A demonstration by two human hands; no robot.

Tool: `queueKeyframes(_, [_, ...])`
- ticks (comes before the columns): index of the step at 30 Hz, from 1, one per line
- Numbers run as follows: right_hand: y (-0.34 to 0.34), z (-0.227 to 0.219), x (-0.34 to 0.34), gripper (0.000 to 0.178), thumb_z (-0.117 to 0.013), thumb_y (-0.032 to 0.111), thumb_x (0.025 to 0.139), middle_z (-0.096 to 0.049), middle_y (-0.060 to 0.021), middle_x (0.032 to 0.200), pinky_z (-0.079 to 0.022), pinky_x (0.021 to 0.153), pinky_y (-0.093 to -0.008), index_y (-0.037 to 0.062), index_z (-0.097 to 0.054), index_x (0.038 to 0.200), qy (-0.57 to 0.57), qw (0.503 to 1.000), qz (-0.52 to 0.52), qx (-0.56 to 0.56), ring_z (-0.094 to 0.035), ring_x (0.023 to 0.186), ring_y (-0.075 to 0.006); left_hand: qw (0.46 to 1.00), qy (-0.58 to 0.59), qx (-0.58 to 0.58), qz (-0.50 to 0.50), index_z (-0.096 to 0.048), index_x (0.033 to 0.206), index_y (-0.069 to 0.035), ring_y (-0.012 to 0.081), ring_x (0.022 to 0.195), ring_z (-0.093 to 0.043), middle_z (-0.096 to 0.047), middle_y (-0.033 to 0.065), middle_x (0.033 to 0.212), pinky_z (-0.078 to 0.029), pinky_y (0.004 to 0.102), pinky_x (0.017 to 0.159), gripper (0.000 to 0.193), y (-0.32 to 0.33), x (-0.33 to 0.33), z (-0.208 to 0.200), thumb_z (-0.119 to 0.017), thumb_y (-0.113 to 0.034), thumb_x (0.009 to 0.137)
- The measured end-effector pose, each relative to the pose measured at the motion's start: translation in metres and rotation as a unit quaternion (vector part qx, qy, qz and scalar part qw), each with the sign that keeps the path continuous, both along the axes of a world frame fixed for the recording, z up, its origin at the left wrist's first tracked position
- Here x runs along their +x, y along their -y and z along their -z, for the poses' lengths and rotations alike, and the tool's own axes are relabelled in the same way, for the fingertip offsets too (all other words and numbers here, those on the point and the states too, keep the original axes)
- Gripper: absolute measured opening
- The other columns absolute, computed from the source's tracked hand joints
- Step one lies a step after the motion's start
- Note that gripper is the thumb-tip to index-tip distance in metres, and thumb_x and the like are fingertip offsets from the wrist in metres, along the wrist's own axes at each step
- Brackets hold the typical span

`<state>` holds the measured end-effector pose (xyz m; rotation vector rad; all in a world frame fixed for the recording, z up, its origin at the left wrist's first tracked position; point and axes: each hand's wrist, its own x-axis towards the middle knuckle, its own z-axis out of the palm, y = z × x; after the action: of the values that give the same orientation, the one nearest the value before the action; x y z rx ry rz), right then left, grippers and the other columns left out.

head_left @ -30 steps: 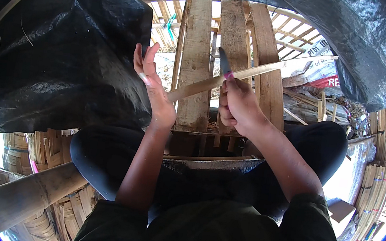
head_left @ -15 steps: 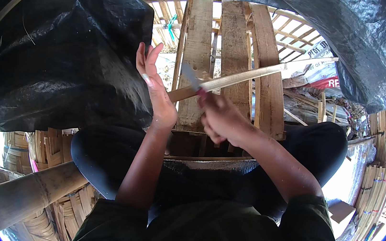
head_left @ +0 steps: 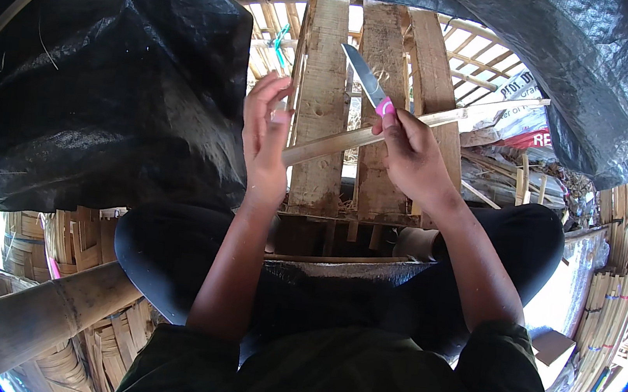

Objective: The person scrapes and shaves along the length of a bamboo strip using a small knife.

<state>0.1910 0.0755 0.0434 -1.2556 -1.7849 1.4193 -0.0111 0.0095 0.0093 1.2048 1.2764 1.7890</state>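
A bamboo strip (head_left: pixel 328 145) slants across the wooden planks, rising toward the right. Its lower left end meets the heel of my left hand (head_left: pixel 265 131). That hand is open and raised, its fingers loosely bent and apart, not wrapped round the strip. My right hand (head_left: pixel 418 158) is closed on the pink handle of a knife (head_left: pixel 367 81), whose blade tilts up and to the left above the planks. The same hand covers the middle of the strip; whether it touches the strip I cannot tell.
Under the strip, long wooden planks (head_left: pixel 328 49) form a narrow bench in front of my crossed legs. Dark plastic sheeting (head_left: pixel 107 92) hangs on the left and overhead. A printed sack (head_left: pixel 529 132) lies at the right, bundled bamboo slats (head_left: pixel 606 310) beyond it. A thick bamboo pole (head_left: pixel 57 306) is at lower left.
My right hand has moved up and right with the knife, from beside the strip to above it. My left hand's fingers have bent and shifted slightly right. The strip has barely moved.
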Motion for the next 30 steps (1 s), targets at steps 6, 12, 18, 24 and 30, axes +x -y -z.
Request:
queueKeyframes(6, [0.012, -0.016, -0.003, 0.015, -0.05, 0.013, 0.102, -0.06, -0.0187, 0.068, -0.045, 0.054, -0.0432, -0.0001, -0.056, 0.105, 0.074, 0.975, -0.03, 0.207, -0.06, 0.056, -0.0361, 0.996, -0.05, -0.052, -0.058, -0.073, 0.11, -0.009, 0.0192, 0.115, -0.058, -0.056, 0.0081, 0.132, -0.05, 0.0321, 0.091, 0.024, -0.005, 0.005, 0.005, -0.077, -0.018, 0.089])
queueKeyframes(12, [0.025, -0.015, -0.009, 0.013, -0.053, 0.011, 0.1, -0.062, -0.0252, 0.072, -0.047, 0.056, -0.0496, 0.0006, -0.057, 0.106, 0.097, 0.972, -0.06, 0.207, -0.063, 0.066, -0.045, 0.989, -0.14, -0.032, -0.039, -0.077, 0.104, -0.008, 0.0208, 0.115, -0.059, -0.06, 0.0069, 0.127, -0.049, 0.0328, 0.094, 0.029, -0.006, 0.0, 0.011, -0.086, -0.022, 0.08])
queueKeyframes(18, [0.033, -0.004, -0.01, 0.013, -0.053, 0.012, 0.099, -0.062, -0.0253, 0.072, -0.05, 0.057, -0.0517, 0.0007, -0.055, 0.106, 0.094, 0.963, -0.108, 0.227, -0.064, 0.068, -0.0456, 0.99, -0.109, -0.088, 0.003, -0.076, 0.104, -0.006, 0.0211, 0.115, -0.06, -0.062, 0.0097, 0.125, -0.047, 0.0349, 0.099, 0.03, -0.004, 0.004, 0.004, -0.086, -0.019, 0.079])
queueKeyframes(24, [0.037, -0.003, -0.013, 0.013, -0.054, 0.01, 0.099, -0.062, -0.0244, 0.073, -0.048, 0.056, -0.0497, 0.001, -0.054, 0.108, 0.077, 0.961, -0.125, 0.235, -0.063, 0.068, -0.0451, 0.995, -0.049, -0.069, 0.06, -0.074, 0.096, -0.001, 0.0169, 0.113, -0.06, -0.063, 0.0114, 0.125, -0.048, 0.0304, 0.095, 0.019, -0.004, -0.001, 0.009, -0.081, -0.015, 0.085])
queueKeyframes(30, [0.035, -0.005, -0.008, 0.014, -0.053, 0.01, 0.1, -0.061, -0.0233, 0.074, -0.045, 0.056, -0.0489, 0.0026, -0.055, 0.112, 0.091, 0.959, -0.134, 0.233, -0.062, 0.068, -0.0448, 0.988, 0.132, -0.078, 0.024, -0.072, 0.102, -0.002, 0.0124, 0.111, -0.059, -0.062, 0.0078, 0.124, -0.048, 0.0298, 0.093, 0.01, -0.005, 0.004, 0.0, -0.071, -0.008, 0.094])
